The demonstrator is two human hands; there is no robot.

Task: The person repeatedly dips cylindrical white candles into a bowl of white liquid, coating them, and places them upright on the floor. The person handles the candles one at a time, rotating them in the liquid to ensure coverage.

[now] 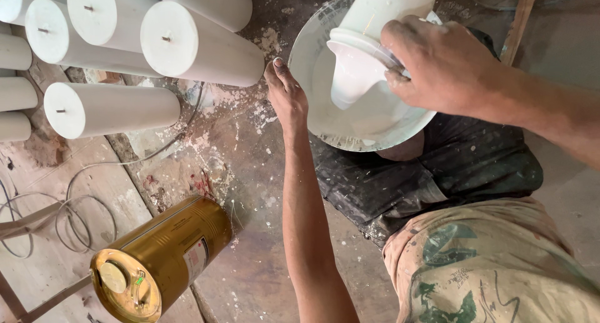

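A round basin point(312, 42) holding white liquid rests on my lap. My left hand point(287, 95) grips the basin's left rim. My right hand point(437, 64) holds a white container point(381, 7) tilted mouth-down over the basin, and a thick white stream point(353, 73) pours from it into the liquid. Both hands carry white smears.
Several white cylinders point(112, 107) with small pegs in their ends lie stacked at the upper left. A gold metal can point(162, 257) lies on its side on the splattered wooden floor. Thin cables point(75, 204) loop at the left. A wooden strip point(519, 17) stands at the upper right.
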